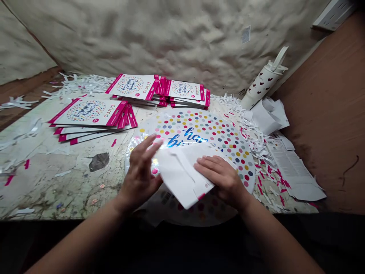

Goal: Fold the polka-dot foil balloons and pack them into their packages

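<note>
A round foil balloon (196, 131), printed with coloured polka dots and blue "happy birthday" lettering, lies flat in front of me. A folded white card (182, 179) with a pink edge sits on top of it. My right hand (219, 177) presses flat on the card with its fingers together. My left hand (139, 171) rests at the card's left edge, its fingers over the shiny foil. Several packaged balloons with pink-edged headers lie in overlapping stacks (91, 114) beyond my hands, and more lie in stacks (156, 89) farther back.
White and pink paper strips (245, 129) lie scattered over the worn table (57, 186). To the right stand a white bottle with red hearts (264, 82) and crumpled paper (269, 116). A printed sheet (293, 171) lies near a brown board (322, 114).
</note>
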A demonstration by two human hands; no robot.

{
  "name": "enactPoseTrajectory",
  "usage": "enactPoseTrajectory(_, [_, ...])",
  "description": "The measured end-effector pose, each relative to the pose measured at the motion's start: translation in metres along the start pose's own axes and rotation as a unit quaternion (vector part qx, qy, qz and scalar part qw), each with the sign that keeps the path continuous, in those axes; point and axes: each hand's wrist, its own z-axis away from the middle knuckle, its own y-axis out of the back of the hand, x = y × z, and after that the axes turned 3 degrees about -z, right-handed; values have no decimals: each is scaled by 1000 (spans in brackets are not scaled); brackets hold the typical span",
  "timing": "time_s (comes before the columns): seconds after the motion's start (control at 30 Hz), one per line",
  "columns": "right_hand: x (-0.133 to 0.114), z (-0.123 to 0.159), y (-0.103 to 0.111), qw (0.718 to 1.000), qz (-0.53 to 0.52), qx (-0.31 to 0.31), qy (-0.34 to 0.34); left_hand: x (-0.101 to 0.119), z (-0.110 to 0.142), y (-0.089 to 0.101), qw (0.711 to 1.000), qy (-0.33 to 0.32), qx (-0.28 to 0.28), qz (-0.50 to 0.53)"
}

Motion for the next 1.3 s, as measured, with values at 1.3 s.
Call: enactPoseTrajectory(1.3, [-12, -7, -10, 948, 252, -195, -23, 30, -3, -18, 853, 255, -405, 208])
